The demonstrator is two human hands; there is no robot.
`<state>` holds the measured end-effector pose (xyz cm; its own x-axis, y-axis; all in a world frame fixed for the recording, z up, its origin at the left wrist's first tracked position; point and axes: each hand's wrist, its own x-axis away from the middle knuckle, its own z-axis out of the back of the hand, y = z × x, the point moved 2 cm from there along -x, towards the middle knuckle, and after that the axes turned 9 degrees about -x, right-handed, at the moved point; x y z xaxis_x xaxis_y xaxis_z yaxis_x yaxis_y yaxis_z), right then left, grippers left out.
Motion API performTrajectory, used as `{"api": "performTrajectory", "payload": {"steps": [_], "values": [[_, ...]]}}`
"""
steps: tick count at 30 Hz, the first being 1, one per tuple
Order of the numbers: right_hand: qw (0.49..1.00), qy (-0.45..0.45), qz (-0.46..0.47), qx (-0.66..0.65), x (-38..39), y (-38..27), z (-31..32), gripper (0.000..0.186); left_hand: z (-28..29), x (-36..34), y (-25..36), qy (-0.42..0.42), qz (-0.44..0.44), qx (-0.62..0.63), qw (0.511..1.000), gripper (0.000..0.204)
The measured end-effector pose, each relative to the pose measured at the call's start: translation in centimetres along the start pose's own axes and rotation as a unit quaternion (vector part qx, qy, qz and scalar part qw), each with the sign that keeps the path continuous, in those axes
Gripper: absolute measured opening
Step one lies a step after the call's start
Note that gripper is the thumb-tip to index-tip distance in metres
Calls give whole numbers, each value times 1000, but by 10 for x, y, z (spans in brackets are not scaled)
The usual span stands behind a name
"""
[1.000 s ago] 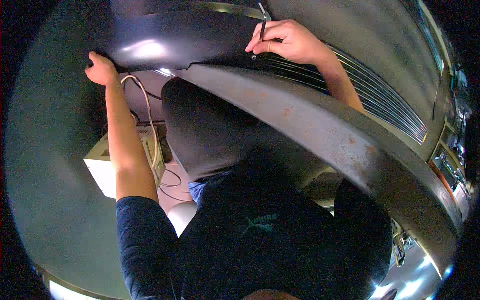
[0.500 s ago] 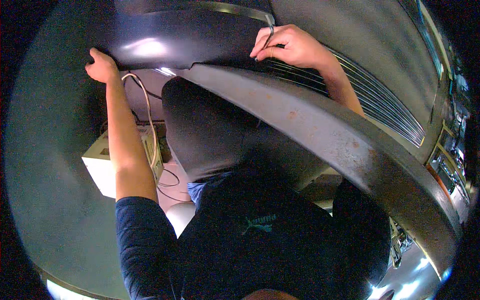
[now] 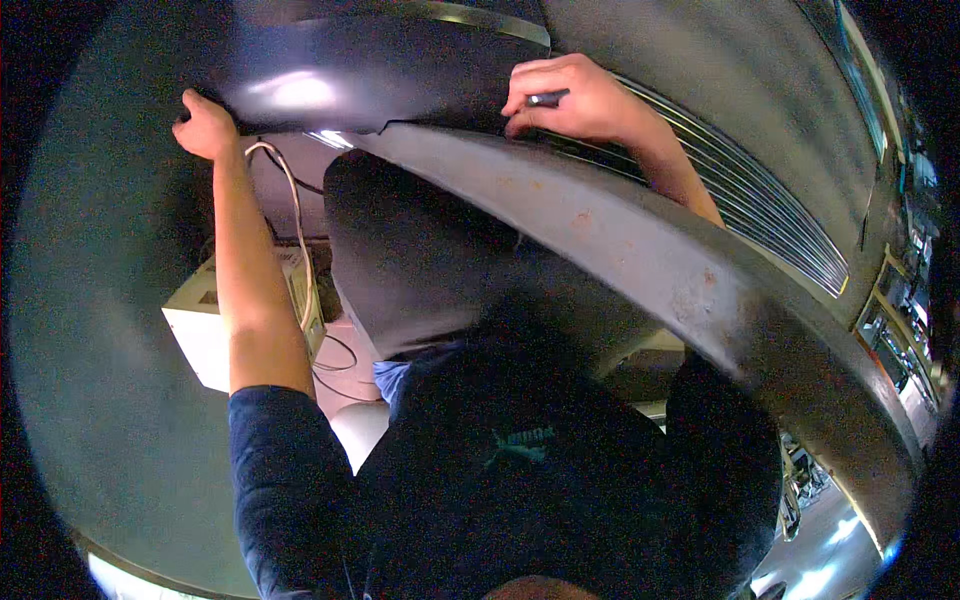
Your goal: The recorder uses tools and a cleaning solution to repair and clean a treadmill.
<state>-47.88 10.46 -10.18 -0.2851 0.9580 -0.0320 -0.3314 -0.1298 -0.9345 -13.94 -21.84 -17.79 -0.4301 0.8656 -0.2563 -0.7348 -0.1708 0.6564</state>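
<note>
A dark, smooth sheet (image 3: 400,75) with a bright glare spot stretches across the far side of the table. My left hand (image 3: 207,130) grips its left end; some fingers are hidden. At the sheet's right end my right hand (image 3: 570,98) is closed around a slim dark pen-like tool (image 3: 547,98). The tool's blunt end pokes out of the fist, while its other end is hidden by the fingers. Beside that hand, a row of thin pale parallel strips (image 3: 760,215) runs rightward over the dark surface.
A grey table edge (image 3: 600,225) with rusty spots curves between my body and the work. Below my left forearm stands a cream box-shaped device (image 3: 205,335) with a pale cable (image 3: 290,190). Benches and equipment (image 3: 900,320) line the far right.
My right hand has turned and moved slightly right, and the tool now shows its dark blunt end instead of a thin upright one. My left hand has barely moved.
</note>
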Motion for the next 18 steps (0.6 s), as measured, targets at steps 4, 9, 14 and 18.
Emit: {"api": "performTrajectory", "payload": {"steps": [4,9,14,18], "values": [[999,8,-1,-54,-27,-2,-14,17,6,-64,-50,316,-140,-130,929,65],[999,23,-4,-32,-7,16,-4,19,86,115,111,-225,-311,188,904,30],[996,34,13,77,-1,28,-2,23,144,223,181,-531,-480,227,661,56],[993,94,34,68,-6,28,-13,29,128,230,182,-539,-447,240,672,43]]}}
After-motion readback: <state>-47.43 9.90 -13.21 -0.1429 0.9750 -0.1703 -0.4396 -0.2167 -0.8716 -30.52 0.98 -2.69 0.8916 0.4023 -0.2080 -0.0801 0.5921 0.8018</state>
